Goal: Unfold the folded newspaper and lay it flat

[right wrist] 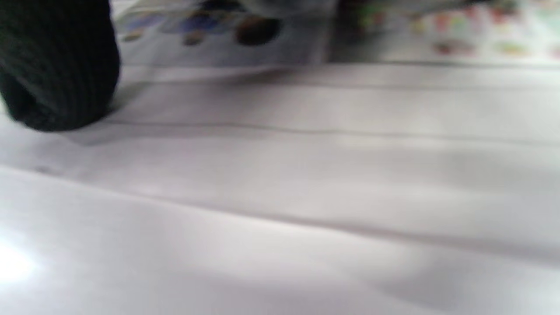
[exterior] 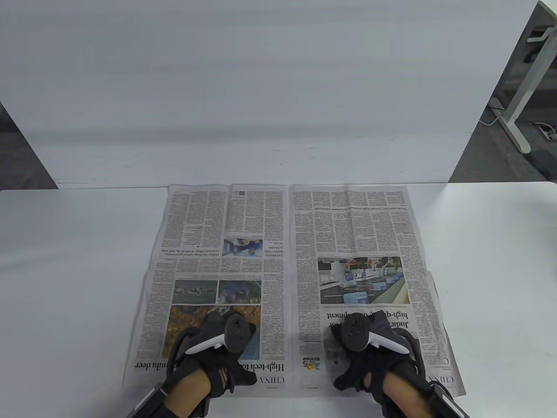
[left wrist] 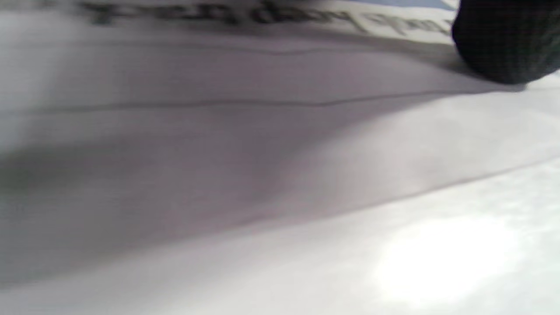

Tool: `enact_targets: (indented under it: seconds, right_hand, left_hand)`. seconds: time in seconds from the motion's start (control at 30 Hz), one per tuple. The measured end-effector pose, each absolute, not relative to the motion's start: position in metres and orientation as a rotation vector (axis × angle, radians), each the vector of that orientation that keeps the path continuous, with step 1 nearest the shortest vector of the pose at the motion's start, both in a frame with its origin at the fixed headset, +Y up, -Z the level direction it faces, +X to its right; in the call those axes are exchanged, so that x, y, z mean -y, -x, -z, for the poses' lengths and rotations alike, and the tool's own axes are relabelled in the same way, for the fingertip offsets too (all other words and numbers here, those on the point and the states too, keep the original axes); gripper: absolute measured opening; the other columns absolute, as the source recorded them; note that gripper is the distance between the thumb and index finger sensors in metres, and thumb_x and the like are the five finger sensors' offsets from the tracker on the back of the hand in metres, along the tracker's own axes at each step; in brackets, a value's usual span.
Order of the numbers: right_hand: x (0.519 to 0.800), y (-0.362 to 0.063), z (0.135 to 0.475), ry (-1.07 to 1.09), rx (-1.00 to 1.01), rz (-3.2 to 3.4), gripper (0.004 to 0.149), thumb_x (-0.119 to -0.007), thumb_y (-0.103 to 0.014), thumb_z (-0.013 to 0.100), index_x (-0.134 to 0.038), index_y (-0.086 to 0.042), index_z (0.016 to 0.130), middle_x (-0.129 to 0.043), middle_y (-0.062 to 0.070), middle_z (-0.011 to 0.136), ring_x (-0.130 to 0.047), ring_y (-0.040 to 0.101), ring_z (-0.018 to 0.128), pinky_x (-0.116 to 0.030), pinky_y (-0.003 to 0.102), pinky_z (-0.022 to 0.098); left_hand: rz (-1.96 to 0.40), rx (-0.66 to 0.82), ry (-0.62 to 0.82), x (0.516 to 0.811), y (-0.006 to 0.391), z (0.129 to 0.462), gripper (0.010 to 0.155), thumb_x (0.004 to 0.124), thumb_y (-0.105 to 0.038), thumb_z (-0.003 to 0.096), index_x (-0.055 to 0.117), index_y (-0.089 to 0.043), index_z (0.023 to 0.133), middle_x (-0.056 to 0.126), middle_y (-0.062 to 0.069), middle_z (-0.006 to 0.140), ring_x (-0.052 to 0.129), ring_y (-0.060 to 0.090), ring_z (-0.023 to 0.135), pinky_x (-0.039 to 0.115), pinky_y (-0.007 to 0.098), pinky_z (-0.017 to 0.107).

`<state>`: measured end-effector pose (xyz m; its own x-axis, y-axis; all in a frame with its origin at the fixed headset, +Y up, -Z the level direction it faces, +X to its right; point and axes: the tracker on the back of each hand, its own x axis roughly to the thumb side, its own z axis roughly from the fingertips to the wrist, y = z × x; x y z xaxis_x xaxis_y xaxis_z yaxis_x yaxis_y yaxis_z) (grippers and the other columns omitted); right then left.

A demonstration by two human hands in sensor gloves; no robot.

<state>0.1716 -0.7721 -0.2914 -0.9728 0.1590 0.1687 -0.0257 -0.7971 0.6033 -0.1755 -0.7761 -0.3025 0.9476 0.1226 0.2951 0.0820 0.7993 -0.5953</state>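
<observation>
The newspaper (exterior: 287,261) lies opened out on the white table, two pages side by side, text upside down to me. My left hand (exterior: 217,344) rests flat on the near part of the left page, over a colour photo. My right hand (exterior: 361,344) rests flat on the near part of the right page, by a headline. Both press the paper down; neither grips it. In the left wrist view a blurred page edge (left wrist: 262,105) and a gloved fingertip (left wrist: 503,43) show. In the right wrist view a gloved fingertip (right wrist: 57,65) touches the blurred paper (right wrist: 306,131).
The white table (exterior: 65,270) extends left and right of the paper. A white board (exterior: 261,87) stands upright behind the table's far edge. A desk leg (exterior: 522,104) stands on the floor at the far right.
</observation>
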Motion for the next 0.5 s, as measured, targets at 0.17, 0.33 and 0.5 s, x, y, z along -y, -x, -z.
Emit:
enact_targets:
  seconds: [0.17,0.33,0.5]
  right_hand:
    - [0.773,-0.208,0.289,-0.274,-0.964,-2.854,0.107,-0.092,-0.064,0.033,-0.017,-0.037,0.105,-0.001,0.007,0.112,-0.002,0.052,0.097,-0.034,0.088,0.052]
    - [0.774,-0.249,0.285,-0.209,-0.996,-2.841,0.108,-0.092,-0.063,0.033,-0.015,-0.038,0.104,0.002,0.005,0.112,0.001,0.048,0.098,-0.031,0.087,0.054]
    - [0.775,-0.291,0.279,-0.169,-1.051,-2.830,0.108,-0.090,-0.063,0.033,-0.010,-0.040,0.102,0.007,0.003,0.110,0.006,0.044,0.098,-0.027,0.084,0.057]
  left_hand:
    - [-0.060,0.272,0.639,0.777,0.217,0.302,0.101,0.081,-0.068,0.0382,0.010,-0.037,0.103,-0.007,0.005,0.109,-0.003,0.060,0.095,0.020,0.083,0.063]
    - [-0.112,0.174,0.642,0.777,0.262,0.300,0.101,0.083,-0.066,0.0370,0.011,-0.039,0.103,-0.007,0.003,0.109,-0.005,0.059,0.095,0.017,0.083,0.064]
    - [-0.141,0.110,0.644,0.776,0.302,0.297,0.101,0.085,-0.065,0.0368,0.012,-0.039,0.103,-0.007,0.003,0.109,-0.006,0.057,0.096,0.016,0.082,0.065]
